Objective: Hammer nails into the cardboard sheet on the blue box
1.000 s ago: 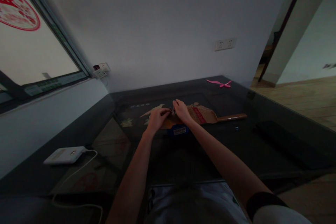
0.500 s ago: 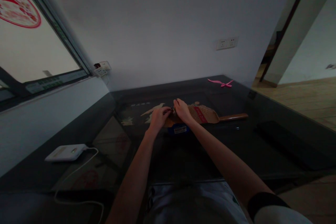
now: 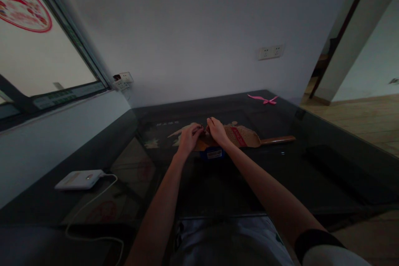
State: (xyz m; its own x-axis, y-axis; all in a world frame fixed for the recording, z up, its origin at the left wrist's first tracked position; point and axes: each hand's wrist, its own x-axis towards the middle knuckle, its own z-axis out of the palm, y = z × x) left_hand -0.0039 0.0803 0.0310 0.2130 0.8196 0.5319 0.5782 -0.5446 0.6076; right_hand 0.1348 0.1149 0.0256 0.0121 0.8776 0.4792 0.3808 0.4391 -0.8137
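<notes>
My left hand and my right hand are close together over the middle of the dark table. Fingers of both hands are pinched around something small and dark between them, too small to make out. Under and beside my right hand lies a tan hand fan with a red band and a brown handle pointing right. A blue packet or box with a white label sits just below the hands, partly hidden by my right wrist.
A white power bank with a white cable lies at the left. At the back right is a pink ribbon. A long dark object rests near the right edge. Wall sockets are behind the table.
The fingers of my left hand have shifted slightly up, still close to my right hand. The view has moved a little; the fan and blue item stay in place.
</notes>
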